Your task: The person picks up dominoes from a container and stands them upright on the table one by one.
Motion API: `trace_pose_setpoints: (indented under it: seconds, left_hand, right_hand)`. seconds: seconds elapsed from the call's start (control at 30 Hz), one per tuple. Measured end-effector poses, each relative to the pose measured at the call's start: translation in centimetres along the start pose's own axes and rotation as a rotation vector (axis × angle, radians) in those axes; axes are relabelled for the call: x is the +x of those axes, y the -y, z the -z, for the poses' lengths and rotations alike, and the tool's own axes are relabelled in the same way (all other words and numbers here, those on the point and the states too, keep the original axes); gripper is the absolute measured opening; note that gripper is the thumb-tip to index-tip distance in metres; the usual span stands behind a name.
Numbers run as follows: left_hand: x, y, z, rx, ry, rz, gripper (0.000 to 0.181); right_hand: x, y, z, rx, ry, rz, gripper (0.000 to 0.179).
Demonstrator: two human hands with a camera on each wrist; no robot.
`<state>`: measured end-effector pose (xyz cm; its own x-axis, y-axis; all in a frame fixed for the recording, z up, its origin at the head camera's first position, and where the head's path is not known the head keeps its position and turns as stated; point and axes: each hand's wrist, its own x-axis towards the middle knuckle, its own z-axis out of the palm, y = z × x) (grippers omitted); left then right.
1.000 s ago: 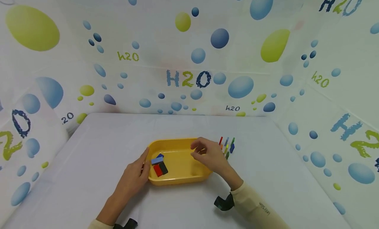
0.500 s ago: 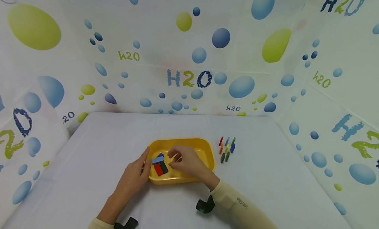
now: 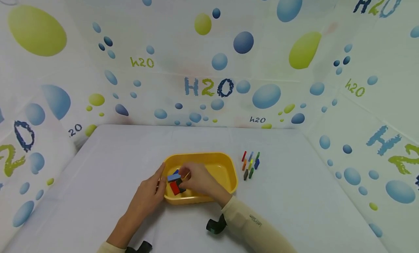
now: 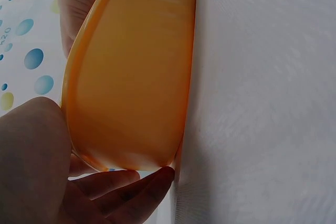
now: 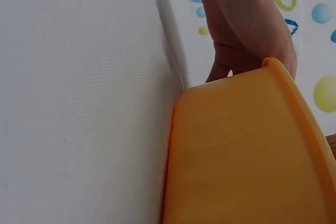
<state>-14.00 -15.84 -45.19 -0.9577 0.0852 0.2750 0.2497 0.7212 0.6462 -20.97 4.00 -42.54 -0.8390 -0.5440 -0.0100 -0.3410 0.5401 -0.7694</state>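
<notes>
A yellow tray (image 3: 219, 176) sits on the white table. My left hand (image 3: 147, 195) grips its left end, thumb on the near side and fingers round the far side; the left wrist view shows these fingers (image 4: 142, 195) against the tray's end. Inside, at the left, lie a red block (image 3: 174, 188), a black block (image 3: 178, 183), a light blue block (image 3: 173, 177) and a dark blue block (image 3: 176, 171). Reaching in over the near rim, my right hand (image 3: 203, 180) has thumb and forefinger bent apart at the black block, partly covering it. The tray wall hides its fingertips in the right wrist view.
To the right of the tray, several thin coloured blocks stand on edge in rows, among them a red one (image 3: 244, 156), an orange one (image 3: 244, 164) and a dark blue one (image 3: 256, 163). A patterned white cloth (image 3: 157, 89) hangs behind the table.
My right hand has moved left from the tray's right end, by the standing blocks, to the black block. The left hand and the tray have stayed in place.
</notes>
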Motion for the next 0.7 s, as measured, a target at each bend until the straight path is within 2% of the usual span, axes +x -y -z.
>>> trace_pose_setpoints:
  seconds: [0.33,0.5,0.7]
  left_hand:
    - [0.00,-0.15,-0.05,0.016,-0.007,-0.001,0.053]
    - [0.00,-0.14,-0.04,0.014,-0.010,-0.007,0.053]
    - [-0.01,0.10,-0.16,0.010,-0.019,-0.018,0.053]
  right_hand:
    - [0.41,0.25,-0.64,-0.118,0.089,-0.144,0.033]
    - [0.53,0.62,-0.75,-0.149,0.115,-0.169,0.034]
    - [0.58,0.62,-0.94,-0.178,0.122,-0.162,0.034]
